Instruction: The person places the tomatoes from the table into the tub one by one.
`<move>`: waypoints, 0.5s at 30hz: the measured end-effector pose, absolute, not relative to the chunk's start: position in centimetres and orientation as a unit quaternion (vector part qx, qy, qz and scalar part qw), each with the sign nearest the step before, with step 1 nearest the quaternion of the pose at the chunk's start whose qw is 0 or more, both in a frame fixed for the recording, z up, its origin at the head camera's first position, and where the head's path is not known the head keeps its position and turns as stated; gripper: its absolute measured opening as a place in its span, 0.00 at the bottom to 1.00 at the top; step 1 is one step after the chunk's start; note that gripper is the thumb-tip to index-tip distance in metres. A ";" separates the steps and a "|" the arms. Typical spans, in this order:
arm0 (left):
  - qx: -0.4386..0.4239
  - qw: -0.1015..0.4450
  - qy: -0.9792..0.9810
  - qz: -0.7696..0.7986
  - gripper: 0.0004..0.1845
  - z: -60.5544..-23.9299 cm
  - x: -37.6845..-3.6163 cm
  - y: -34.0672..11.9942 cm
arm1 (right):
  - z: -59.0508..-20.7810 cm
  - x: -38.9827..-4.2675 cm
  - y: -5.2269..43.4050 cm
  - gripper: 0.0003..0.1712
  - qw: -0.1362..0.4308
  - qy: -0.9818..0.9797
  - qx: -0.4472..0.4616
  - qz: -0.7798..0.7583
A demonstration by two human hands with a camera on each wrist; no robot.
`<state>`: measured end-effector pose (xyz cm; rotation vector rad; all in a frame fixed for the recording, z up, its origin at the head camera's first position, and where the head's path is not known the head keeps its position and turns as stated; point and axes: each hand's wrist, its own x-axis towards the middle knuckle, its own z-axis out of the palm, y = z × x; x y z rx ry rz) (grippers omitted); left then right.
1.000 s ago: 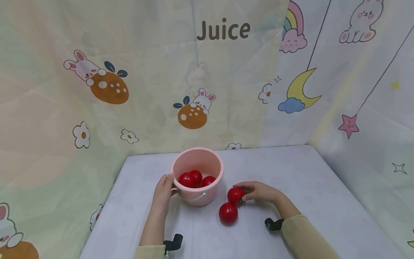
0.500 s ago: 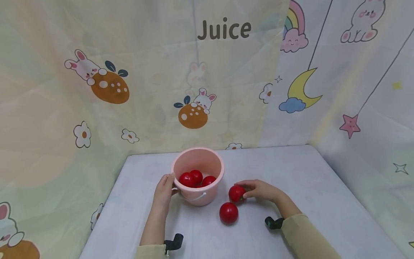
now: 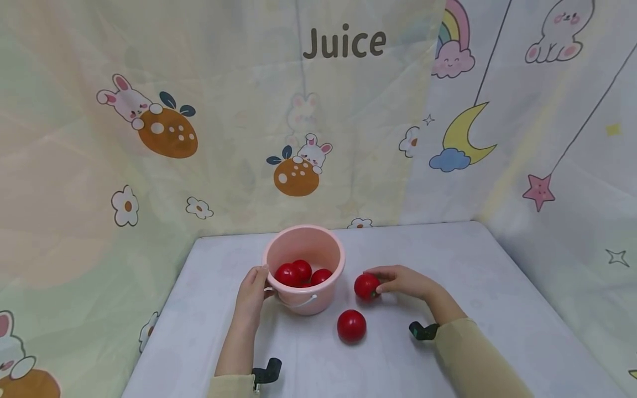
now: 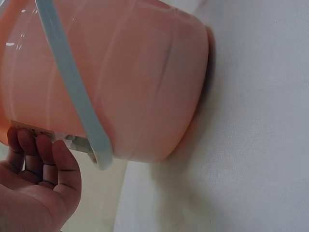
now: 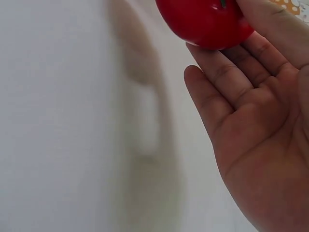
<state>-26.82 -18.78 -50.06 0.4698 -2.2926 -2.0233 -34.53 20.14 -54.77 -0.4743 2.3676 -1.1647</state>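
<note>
The right hand (image 3: pixel 405 282) holds a red tomato (image 3: pixel 367 287) in its fingertips, thumb and fingers curled lightly round the fruit's far side; the right wrist view shows the same tomato (image 5: pixel 205 21) pressed against the upper fingers (image 5: pixel 227 77) with the palm open below it. Against the frame a second ago, this tomato has come up off the worktop (image 3: pixel 473 276) and moved away from the person and toward the pink bucket (image 3: pixel 304 269): then it sat low beside the second tomato, almost touching it, and now it is clearly apart from it, level with the bucket's wall and just to the right of it. The second tomato (image 3: pixel 351 325) lies alone on the worktop, nearer the person, in much the same spot as before. The left hand (image 3: pixel 251 296) has not shifted: it rests against the left side of the bucket near the rim, fingers gently bent round the wall, and in the left wrist view the fingertips (image 4: pixel 46 152) touch the bucket (image 4: pixel 140 77) where its pale handle (image 4: pixel 72 92) joins. Inside the bucket lie three tomatoes (image 3: pixel 301 273), bunched together at the bottom, unchanged from the earlier frames. The bucket stands upright in the middle of the worktop, with printed cartoon curtains (image 3: pixel 149 138) hanging behind and to the sides.
</note>
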 end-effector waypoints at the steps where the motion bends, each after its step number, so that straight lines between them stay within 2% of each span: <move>1: 0.152 0.024 -0.741 -0.654 0.27 -50.1 -26.8 -18.8 | -54.4 -34.6 20.2 0.30 0.228 0.859 -0.173 -0.424; 15: 0.148 0.032 -0.739 -0.656 0.28 -50.1 -26.9 -18.7 | -46.7 -37.1 20.8 0.33 0.220 0.850 -0.205 -0.433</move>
